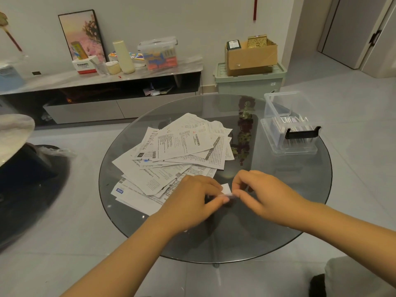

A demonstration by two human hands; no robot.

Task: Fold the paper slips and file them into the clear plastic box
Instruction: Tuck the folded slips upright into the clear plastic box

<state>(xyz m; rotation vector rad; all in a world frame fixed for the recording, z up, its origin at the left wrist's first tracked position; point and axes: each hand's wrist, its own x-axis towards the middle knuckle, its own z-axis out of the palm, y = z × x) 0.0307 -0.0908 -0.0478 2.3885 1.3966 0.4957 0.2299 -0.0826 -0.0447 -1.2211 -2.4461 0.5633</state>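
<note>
We work at a round glass table [278,211] on a grey tiled floor [64,243]. Behind it, a low sideboard [107,82] carries a box marked "Panasonic" [84,65]. Our left hand [192,200] and right hand [263,191] both pinch one small folded slip [226,189] near the table's front. Unfolded paper slips [177,151] lie heaped at centre. The clear plastic box [289,129], lid open, stands right.

Grey tiled floor [353,99], pale wall [192,22], low cabinet [100,82], perhaps door [342,28] far right.
</note>
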